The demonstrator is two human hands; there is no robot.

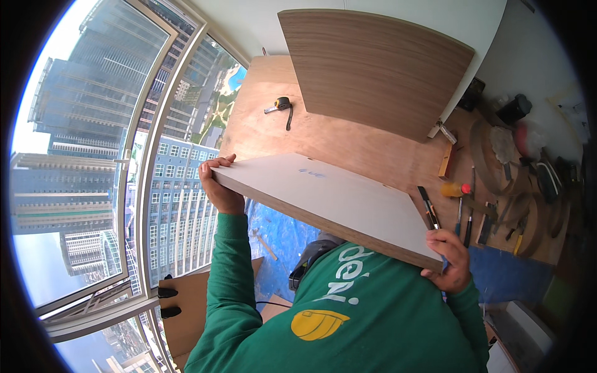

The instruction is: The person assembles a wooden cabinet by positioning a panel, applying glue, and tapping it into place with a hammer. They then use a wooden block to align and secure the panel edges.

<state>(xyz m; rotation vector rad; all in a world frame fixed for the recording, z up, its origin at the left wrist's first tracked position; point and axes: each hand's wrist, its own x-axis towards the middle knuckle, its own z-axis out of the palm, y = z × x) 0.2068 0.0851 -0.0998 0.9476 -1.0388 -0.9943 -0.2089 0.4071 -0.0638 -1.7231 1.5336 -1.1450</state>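
Observation:
Between my two hands I hold a rectangular panel, white on its upper face with a brown wood-grain edge and a small blue handwritten mark. It is tilted in front of my chest, above the near side of the plywood worktop. My left hand grips the panel's left end, fingers over the top corner. At the right end my right hand is closed around the other corner. Beyond the panel, a black and yellow tape measure lies on the plywood.
A larger wood-grain board leans at the back against the wall. To the right lie a bottle with a red cap, screwdrivers, rolls of edge banding and other tools. Blue sheeting covers the floor. Tall windows line the left side.

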